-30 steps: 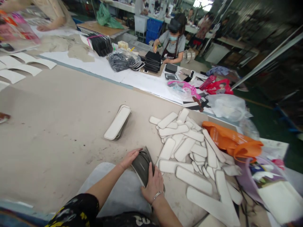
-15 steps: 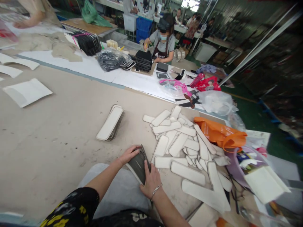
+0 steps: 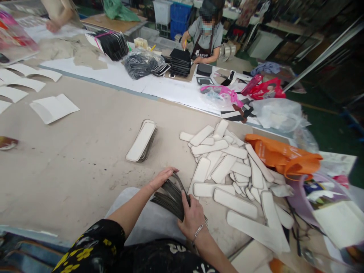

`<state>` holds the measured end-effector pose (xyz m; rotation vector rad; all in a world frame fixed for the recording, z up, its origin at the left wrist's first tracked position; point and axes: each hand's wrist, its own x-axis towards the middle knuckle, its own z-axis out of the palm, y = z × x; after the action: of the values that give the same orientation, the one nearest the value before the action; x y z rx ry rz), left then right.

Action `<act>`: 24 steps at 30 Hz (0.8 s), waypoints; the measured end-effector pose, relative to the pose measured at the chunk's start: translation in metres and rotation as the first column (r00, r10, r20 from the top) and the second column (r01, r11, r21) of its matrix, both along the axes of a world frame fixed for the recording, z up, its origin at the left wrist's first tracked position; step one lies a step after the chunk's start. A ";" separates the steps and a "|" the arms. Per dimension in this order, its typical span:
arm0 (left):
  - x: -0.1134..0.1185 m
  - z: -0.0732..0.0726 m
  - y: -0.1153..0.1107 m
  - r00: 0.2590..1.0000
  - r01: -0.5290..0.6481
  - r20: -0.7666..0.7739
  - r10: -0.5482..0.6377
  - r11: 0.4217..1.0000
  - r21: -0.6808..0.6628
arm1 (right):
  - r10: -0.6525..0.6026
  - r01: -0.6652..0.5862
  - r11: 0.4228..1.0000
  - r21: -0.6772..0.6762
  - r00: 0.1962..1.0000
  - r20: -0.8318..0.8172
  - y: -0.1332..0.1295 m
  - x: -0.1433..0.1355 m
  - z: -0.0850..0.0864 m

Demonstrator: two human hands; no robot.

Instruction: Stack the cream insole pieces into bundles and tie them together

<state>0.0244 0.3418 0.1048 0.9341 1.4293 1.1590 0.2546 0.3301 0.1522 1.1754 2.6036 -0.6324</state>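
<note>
Both of my hands hold a stack of thin dark pieces, fanned out on edge on the beige table. My left hand presses the stack's far end, and my right hand, with a bracelet at the wrist, grips its near end. Just right of the stack lies a loose pile of white oblong pieces. A neat small stack of the same white pieces lies farther out on the table. A grey-white sheet lies under my forearms.
An orange bag and clear plastic bags lie at the right. Folded white sheets lie at the left. Across the table a seated person works at stacks of black pieces. Another person's arm shows far left.
The dark stack, held tight together before, is now fanned apart between my hands. My view has shifted a little, and folded white sheets have come into sight at the left.
</note>
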 end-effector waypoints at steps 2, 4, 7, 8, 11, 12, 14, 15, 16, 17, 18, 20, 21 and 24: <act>0.001 -0.001 -0.004 0.999 0.027 -0.032 -0.028 0.999 -0.045 | -0.042 0.043 0.999 -0.026 0.998 0.038 -0.001 -0.001 -0.002; 0.002 -0.003 -0.009 0.997 0.057 -0.055 -0.062 0.994 -0.095 | -0.064 0.066 0.997 -0.043 0.997 0.048 -0.001 -0.001 -0.007; 0.001 -0.007 -0.016 0.994 0.075 -0.066 -0.086 0.985 -0.154 | -0.049 0.047 0.998 -0.050 0.998 -0.043 0.001 0.009 -0.013; 0.001 -0.008 -0.018 0.994 0.072 -0.068 -0.085 0.983 -0.169 | -0.047 0.042 0.997 -0.057 0.996 -0.077 0.002 0.014 -0.013; 0.002 -0.012 -0.022 0.995 0.053 -0.077 -0.069 0.980 -0.193 | -0.070 0.062 0.996 -0.065 0.989 -0.130 0.001 0.033 -0.012; 0.004 -0.014 -0.023 0.994 0.053 -0.078 -0.070 0.979 -0.196 | -0.083 0.076 0.995 -0.064 0.988 -0.130 0.000 0.039 -0.012; 0.008 -0.016 -0.024 0.993 0.068 -0.078 -0.084 0.979 -0.194 | -0.096 0.087 0.994 -0.071 0.988 -0.122 -0.006 0.047 -0.010; 0.010 -0.017 -0.025 0.992 0.078 -0.078 -0.095 0.979 -0.189 | -0.091 0.082 0.994 -0.076 0.989 -0.119 -0.009 0.049 -0.009; 0.013 -0.017 -0.025 0.991 0.087 -0.082 -0.103 0.979 -0.183 | -0.079 0.070 0.994 -0.081 0.990 -0.118 -0.013 0.050 -0.008; 0.014 -0.018 -0.026 0.990 0.092 -0.088 -0.108 0.980 -0.176 | -0.060 0.050 0.995 -0.085 0.991 -0.118 -0.016 0.050 -0.007; 0.016 -0.018 -0.026 0.989 0.093 -0.095 -0.110 0.981 -0.169 | -0.042 0.032 0.996 -0.087 0.993 -0.113 -0.019 0.048 -0.007; 0.017 -0.017 -0.026 0.988 0.086 -0.110 -0.104 0.984 -0.158 | -0.020 0.011 0.995 -0.094 0.996 -0.090 -0.024 0.043 -0.007; 0.018 -0.016 -0.026 0.988 0.082 -0.115 -0.100 0.985 -0.155 | -0.015 0.008 0.995 -0.099 0.997 -0.073 -0.026 0.040 -0.008; 0.018 -0.014 -0.026 0.989 0.070 -0.117 -0.088 0.986 -0.153 | -0.015 0.014 0.996 -0.088 1.000 -0.010 -0.030 0.029 -0.010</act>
<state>0.0427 0.3155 0.0903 0.9617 1.5416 0.9358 0.2839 0.3004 0.1418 1.1685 2.5501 -0.7498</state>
